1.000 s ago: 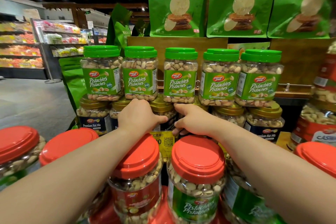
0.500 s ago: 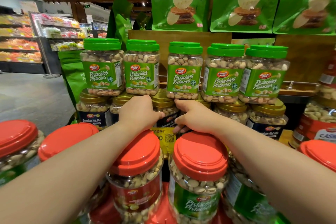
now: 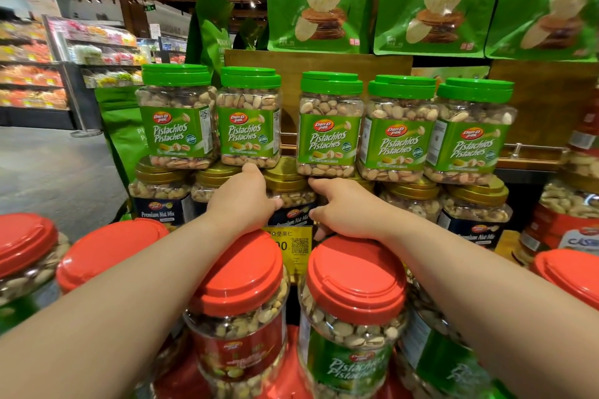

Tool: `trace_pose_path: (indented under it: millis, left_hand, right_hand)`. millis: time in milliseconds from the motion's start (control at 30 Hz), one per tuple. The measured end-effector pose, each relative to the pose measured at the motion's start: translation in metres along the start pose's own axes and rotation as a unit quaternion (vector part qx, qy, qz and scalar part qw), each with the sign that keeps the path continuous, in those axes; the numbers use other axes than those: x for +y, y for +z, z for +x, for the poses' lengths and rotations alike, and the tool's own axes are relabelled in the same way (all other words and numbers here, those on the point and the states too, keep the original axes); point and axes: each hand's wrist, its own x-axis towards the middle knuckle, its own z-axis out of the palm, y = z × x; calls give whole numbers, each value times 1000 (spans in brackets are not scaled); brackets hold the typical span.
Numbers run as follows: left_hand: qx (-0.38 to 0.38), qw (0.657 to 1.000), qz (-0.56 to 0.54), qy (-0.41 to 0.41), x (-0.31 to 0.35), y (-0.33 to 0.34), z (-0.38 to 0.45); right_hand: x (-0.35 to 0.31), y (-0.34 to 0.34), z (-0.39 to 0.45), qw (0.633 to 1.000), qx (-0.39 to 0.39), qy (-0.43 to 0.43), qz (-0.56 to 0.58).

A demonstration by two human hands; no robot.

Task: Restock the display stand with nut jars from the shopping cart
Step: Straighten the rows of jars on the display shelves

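Gripping a gold-lidded nut mix jar from either side, left hand and right hand curled round it (fingertips hidden), jar under the green-lidded pistachio jars, behind two red-lidded jars

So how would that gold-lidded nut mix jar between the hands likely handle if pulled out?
The gold-lidded nut mix jar looks packed full, so probably heavy for its size. Clear moulded walls suggest a stiff, somewhat slippery surface. Green-lidded pistachio jars seem stacked above, so pulling it might tip them.
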Motion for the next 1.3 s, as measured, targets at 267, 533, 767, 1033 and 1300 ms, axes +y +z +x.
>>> trace_pose_path:
  millis: [267, 533, 767, 1033, 1300]
  left_hand:
    - [58, 998, 14, 12, -6, -2, 2]
    - [69, 997, 29, 4, -10, -1, 1]
    - [60, 998, 17, -3, -7, -2, 0]
    - [41, 998, -31, -24, -7, -9, -1]
    - [67, 996, -58, 3, -9, -60, 4]
  right_hand:
    - [-1, -4, -2, 999, 26, -5, -30]
    - [-2, -5, -6, 999, 33, 9, 41]
    - [-1, -3, -6, 997, 47, 10, 61]
    - [-2, -5, -4, 998, 58, 15, 29]
    - [-20, -27, -10, 999, 27, 17, -21]
